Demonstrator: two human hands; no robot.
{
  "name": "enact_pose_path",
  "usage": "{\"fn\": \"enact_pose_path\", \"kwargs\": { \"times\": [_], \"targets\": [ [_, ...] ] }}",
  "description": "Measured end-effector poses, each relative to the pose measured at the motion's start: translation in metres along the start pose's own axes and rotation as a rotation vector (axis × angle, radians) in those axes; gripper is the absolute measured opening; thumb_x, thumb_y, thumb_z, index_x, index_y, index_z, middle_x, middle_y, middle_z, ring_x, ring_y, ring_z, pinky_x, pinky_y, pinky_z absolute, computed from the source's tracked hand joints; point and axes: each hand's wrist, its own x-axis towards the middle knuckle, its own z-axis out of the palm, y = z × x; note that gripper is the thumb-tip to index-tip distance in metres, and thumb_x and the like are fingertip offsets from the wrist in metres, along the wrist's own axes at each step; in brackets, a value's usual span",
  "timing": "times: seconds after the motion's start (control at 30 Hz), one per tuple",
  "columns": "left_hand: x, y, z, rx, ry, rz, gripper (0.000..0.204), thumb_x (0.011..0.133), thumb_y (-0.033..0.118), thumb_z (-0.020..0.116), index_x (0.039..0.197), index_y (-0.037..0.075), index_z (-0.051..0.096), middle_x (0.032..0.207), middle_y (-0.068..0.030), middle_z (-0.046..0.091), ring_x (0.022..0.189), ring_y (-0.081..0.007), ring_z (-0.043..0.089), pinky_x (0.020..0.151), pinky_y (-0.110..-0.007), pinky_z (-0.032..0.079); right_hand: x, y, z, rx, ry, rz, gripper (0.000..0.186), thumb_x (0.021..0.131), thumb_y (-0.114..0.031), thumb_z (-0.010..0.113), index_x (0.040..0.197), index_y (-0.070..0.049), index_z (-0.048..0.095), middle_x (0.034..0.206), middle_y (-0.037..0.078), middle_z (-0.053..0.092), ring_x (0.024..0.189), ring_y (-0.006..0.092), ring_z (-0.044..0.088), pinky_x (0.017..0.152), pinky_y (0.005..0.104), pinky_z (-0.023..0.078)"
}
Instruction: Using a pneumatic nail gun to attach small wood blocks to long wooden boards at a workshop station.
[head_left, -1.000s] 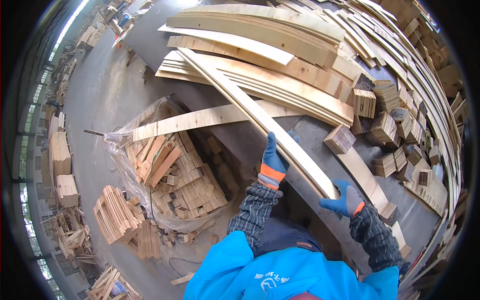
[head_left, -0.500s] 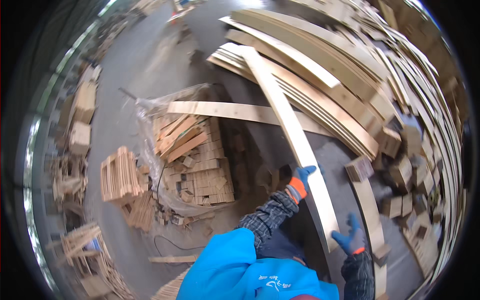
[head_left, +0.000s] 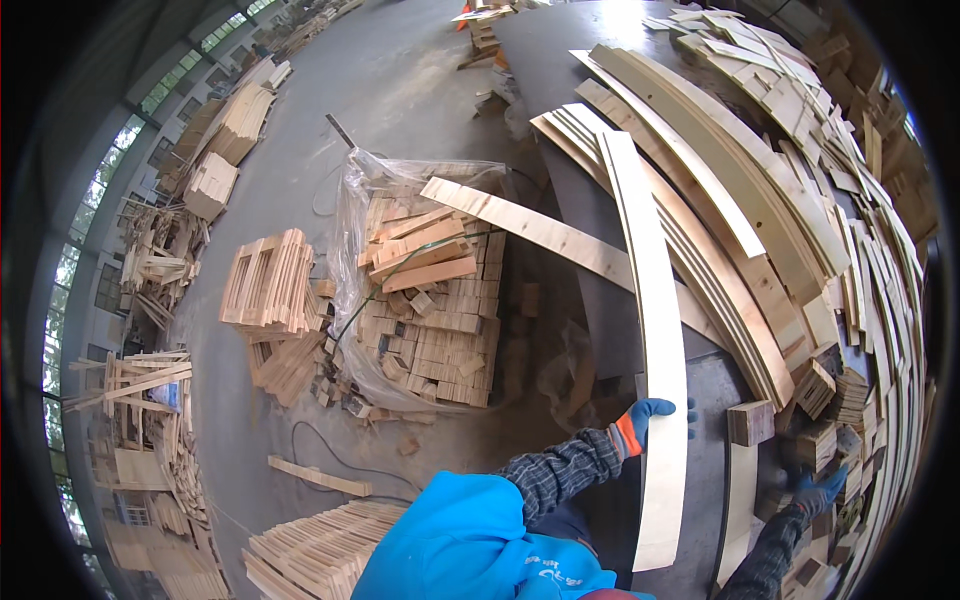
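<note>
A long pale board [head_left: 658, 350] lies at a steep angle across the dark work surface [head_left: 570, 215], and the gloved fingers of my left hand [head_left: 652, 420] are closed around its edge near the lower end. My right hand [head_left: 815, 492], also gloved, is off the board at the right, its fingers apart beside stacked small plywood blocks [head_left: 815, 445]. A single block [head_left: 750, 423] sits between the board and those stacks. Several long strips [head_left: 715, 290] lie stacked under and behind the board, and another long strip [head_left: 500, 215] crosses beneath it toward the left.
A plastic-wrapped pallet of short pieces [head_left: 430, 330] stands left of the surface, with bundled frames [head_left: 270, 280] and piles of offcuts [head_left: 155, 400] farther left. A cable [head_left: 320, 480] lies on the floor. Loose boards [head_left: 870, 300] crowd the right edge.
The held board has swung steeper and moved rightward in view as the camera turned. My right hand has let go of its lower end and moved out to the blocks at the right.
</note>
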Motion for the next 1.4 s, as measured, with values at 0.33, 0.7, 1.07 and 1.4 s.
{"fn": "enact_pose_path", "kwargs": {
  "times": [0.33, 0.7, 1.07, 1.4],
  "targets": [
    [-0.008, 0.006, 0.000, -0.043, 0.026, -0.004, 0.063, 0.092, 0.004, 0.065, 0.154, -0.003, 0.053, 0.153, -0.0200, 0.061, 0.140, -0.0394, 0.061, 0.123, -0.059, 0.046, 0.060, 0.107, 0.032, 0.508, -0.229, 0.163, 0.086, 0.101, -0.038, 0.080, 0.167, -0.001, 0.041, 0.170, 0.021, 0.044, 0.157, 0.0322, 0.042, 0.131, 0.0415, 0.029],
    [-0.006, 0.008, -0.009, -0.033, 0.032, -0.040, 0.064, 0.093, 0.004, 0.065, 0.155, -0.002, 0.052, 0.150, -0.0204, 0.064, 0.139, -0.0409, 0.061, 0.123, -0.061, 0.045, 0.095, 0.042, 0.052, -0.109, -0.067, 0.698, 0.126, 0.068, -0.082, 0.087, 0.160, -0.003, 0.052, 0.157, 0.027, 0.059, 0.144, 0.0447, 0.055, 0.122, 0.0499, 0.043],
    [-0.011, 0.007, 0.014, 0.006, 0.084, -0.022, 0.065, 0.095, 0.012, 0.064, 0.157, -0.003, 0.052, 0.150, -0.0247, 0.063, 0.136, -0.0449, 0.063, 0.121, -0.061, 0.046, -0.025, 0.110, -0.074, 0.818, -0.195, 0.328, 0.070, 0.100, -0.019, 0.080, 0.162, -0.003, 0.051, 0.141, 0.018, 0.070, 0.112, 0.0229, 0.071, 0.100, 0.0342, 0.057],
    [-0.005, -0.040, 0.000, 0.360, 0.012, 0.127, 0.075, 0.095, 0.009, 0.065, 0.165, 0.019, 0.043, 0.153, -0.0182, 0.061, 0.141, -0.0381, 0.061, 0.125, -0.074, 0.035, -0.317, 0.031, -0.296, 0.193, 0.014, 0.392, 0.069, 0.085, -0.004, 0.082, 0.152, -0.003, 0.063, 0.158, 0.019, 0.056, 0.145, 0.0339, 0.056, 0.120, 0.0419, 0.046]
  ]
}}
